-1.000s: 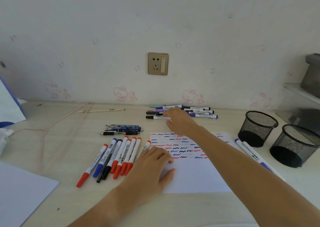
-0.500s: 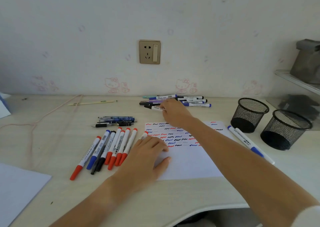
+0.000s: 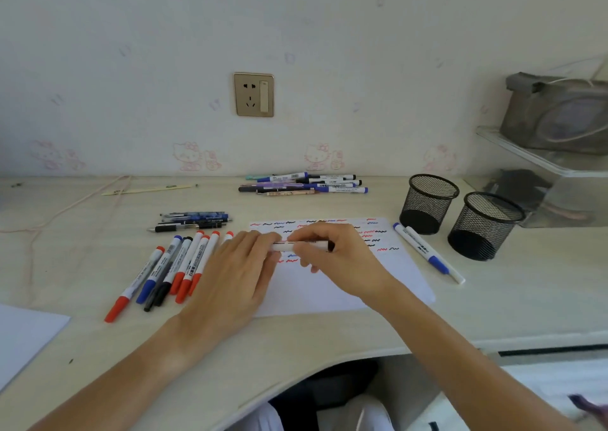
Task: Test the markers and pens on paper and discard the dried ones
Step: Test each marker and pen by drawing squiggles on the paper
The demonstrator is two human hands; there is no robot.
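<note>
Marker (image 3: 304,246) between both hands' grip

Two black wire-mesh pen cups (image 3: 428,202) stood at the right. Seven white-barrelled markers (image 3: 171,268) lay in a row at the left: five red-capped, one blue, one black. Two more white markers (image 3: 427,253) lay beside the cups. One white marker (image 3: 304,246) was held in two hands. Two white paper sheets (image 3: 332,286) were present. The far pile (image 3: 304,184) could not be counted.
</note>
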